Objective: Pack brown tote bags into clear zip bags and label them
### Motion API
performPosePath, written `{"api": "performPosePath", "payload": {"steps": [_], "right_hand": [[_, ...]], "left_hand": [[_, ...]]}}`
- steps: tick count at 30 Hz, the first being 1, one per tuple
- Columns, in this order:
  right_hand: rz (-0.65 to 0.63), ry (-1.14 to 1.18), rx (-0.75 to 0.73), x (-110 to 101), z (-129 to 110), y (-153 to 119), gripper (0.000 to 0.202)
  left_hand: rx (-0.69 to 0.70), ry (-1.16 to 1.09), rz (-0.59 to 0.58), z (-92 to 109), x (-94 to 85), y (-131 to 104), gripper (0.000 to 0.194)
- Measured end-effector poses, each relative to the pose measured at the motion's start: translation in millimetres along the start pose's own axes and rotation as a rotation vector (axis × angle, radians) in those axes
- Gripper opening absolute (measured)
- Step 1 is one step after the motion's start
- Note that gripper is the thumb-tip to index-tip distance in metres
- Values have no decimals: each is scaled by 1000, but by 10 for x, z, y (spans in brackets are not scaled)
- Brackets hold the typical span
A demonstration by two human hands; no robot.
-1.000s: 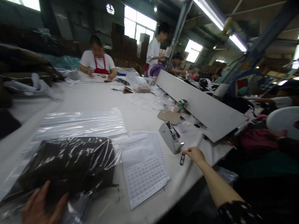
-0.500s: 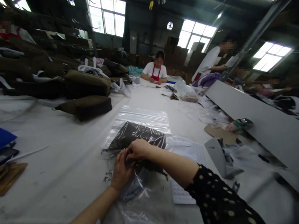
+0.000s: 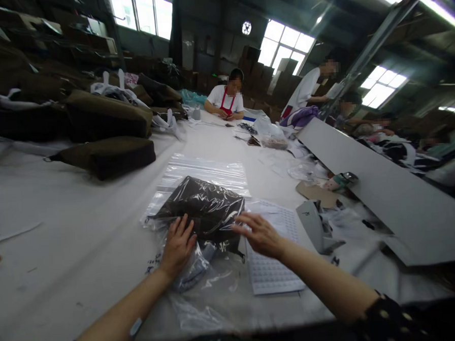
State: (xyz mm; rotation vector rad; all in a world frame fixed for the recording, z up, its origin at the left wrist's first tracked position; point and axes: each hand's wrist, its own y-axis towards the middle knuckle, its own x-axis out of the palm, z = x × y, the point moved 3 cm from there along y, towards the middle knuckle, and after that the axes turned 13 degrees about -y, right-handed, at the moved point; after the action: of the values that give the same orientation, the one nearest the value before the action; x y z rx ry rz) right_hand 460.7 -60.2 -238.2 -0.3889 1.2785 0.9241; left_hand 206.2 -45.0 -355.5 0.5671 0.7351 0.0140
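A dark brown fabric bag (image 3: pixel 206 204) lies on the table inside a clear plastic bag (image 3: pixel 214 278). My left hand (image 3: pixel 178 247) rests on the plastic over its lower left part, fingers spread. At the right edge of the brown bag is my right hand (image 3: pixel 259 232), its fingers apart and holding nothing; whether the fingertips touch the plastic I cannot tell. More clear plastic bags (image 3: pixel 174 168) with zip strips lie flat beneath, toward the far side. A printed sheet (image 3: pixel 274 275) covered in small rows lies under and beside my right hand.
Several brown bags (image 3: pixel 106 116) are piled at the left, with one (image 3: pixel 110 156) in front. A grey tape dispenser (image 3: pixel 310 224), a bottle (image 3: pixel 340 181) and a slanted white board (image 3: pixel 357 179) stand to the right. A person in a red apron (image 3: pixel 227 107) sits at the far end.
My right hand has come away from my left and moved right, its fingers opening. My left hand has flattened onto the plastic. The view has shifted slightly right.
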Motion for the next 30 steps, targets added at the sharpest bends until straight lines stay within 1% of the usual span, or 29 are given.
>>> {"api": "performPosePath", "payload": {"steps": [1,2,3,4,6,8,9,10,12,13,14,15,16,17,19,21,23,25,27,28,30], "right_hand": [[-15,28,-126,53,-192,-276,52],[-36,55,-214,120,-369,-514,53],[-52,73,-242,195,-510,-696,54],[-65,87,-223,275,-611,-815,53],[-86,146,-140,424,-712,-878,47],[-105,283,-73,517,-729,-773,38],[-106,370,-21,531,-714,-691,34],[-101,458,71,529,-685,-608,32],[-102,615,363,501,-608,-483,33],[-117,676,515,487,-580,-447,34],[-138,729,638,475,-569,-425,36],[-159,776,724,465,-573,-412,38],[-173,815,779,459,-585,-407,39],[-169,839,811,454,-600,-412,38],[-101,836,820,447,-632,-462,31],[48,766,756,445,-675,-558,25],[219,681,681,475,-744,-674,19],[360,639,666,546,-827,-753,17],[475,631,704,603,-899,-744,24],[523,624,733,602,-923,-705,27],[584,567,785,517,-936,-578,32]], "left_hand": [[4,-25,-19,-35,22,74,41],[7,-45,-48,-66,41,151,41],[10,-62,-81,-88,52,224,41],[13,-76,-116,-98,46,284,42],[22,-94,-152,-70,-50,328,44],[39,-127,-154,27,-257,226,44],[49,-159,-171,95,-380,114,43],[59,-198,-208,172,-498,-32,42],[86,-265,-333,324,-677,-384,41],[100,-264,-390,386,-725,-560,44],[109,-239,-425,432,-743,-716,49],[115,-198,-425,460,-738,-839,54],[115,-157,-395,472,-715,-927,53],[105,-129,-341,469,-684,-981,46],[58,-130,-157,424,-644,-1020,24],[-4,-185,23,348,-651,-1035,20],[-43,-252,123,277,-683,-1065,18],[-60,-301,136,240,-707,-1095,16],[-119,-311,139,233,-726,-1094,17],[-179,-308,141,235,-737,-1076,20],[-321,-315,145,240,-779,-1015,26]]}}
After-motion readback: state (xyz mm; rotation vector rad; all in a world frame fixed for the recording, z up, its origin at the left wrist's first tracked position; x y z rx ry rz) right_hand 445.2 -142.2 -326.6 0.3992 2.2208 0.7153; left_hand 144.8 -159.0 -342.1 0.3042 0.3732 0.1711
